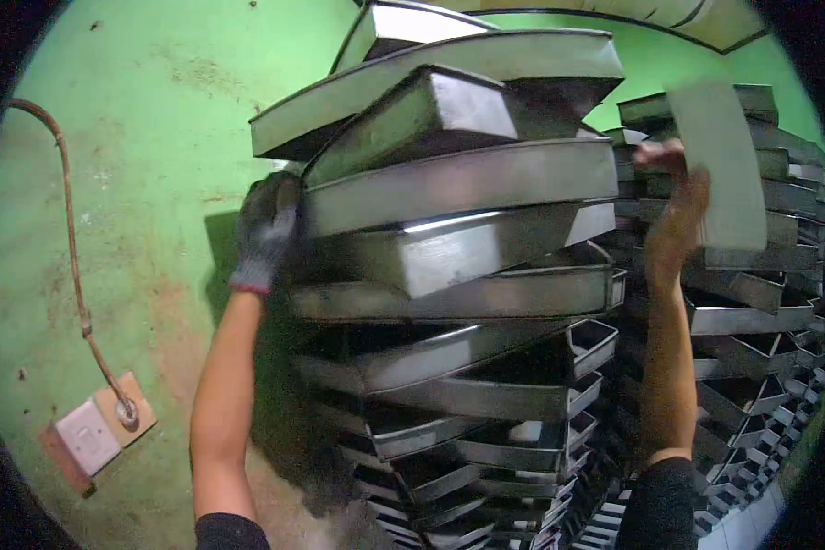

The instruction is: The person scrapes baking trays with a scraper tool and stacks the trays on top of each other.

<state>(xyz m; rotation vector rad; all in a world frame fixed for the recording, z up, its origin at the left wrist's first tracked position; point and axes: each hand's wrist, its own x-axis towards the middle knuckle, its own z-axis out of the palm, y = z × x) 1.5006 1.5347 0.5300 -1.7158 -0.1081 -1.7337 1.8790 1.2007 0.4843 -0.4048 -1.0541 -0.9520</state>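
A tall stack of long metal baking pans (pixel 458 183) rises in front of me, its pans laid crosswise at differing angles. My left hand (pixel 270 225) wears a dark grey knitted glove with a red cuff. Its fingers are closed about the left end of a pan in the upper part of the stack; the fingertips are partly hidden. To the right of the stack, my bare right hand (pixel 676 215) is raised, fingers bent, against a pale flat rectangular panel (pixel 726 170). Motion blurs the panel and this hand, and I cannot make out the panel's kind.
More stacked pans (pixel 752 321) stand on the right, reaching down toward a tiled floor (pixel 742 527). A stained green wall (pixel 147 220) runs along the left, with a white switch box (pixel 88 438) and a brown cable conduit (pixel 71 238) on it.
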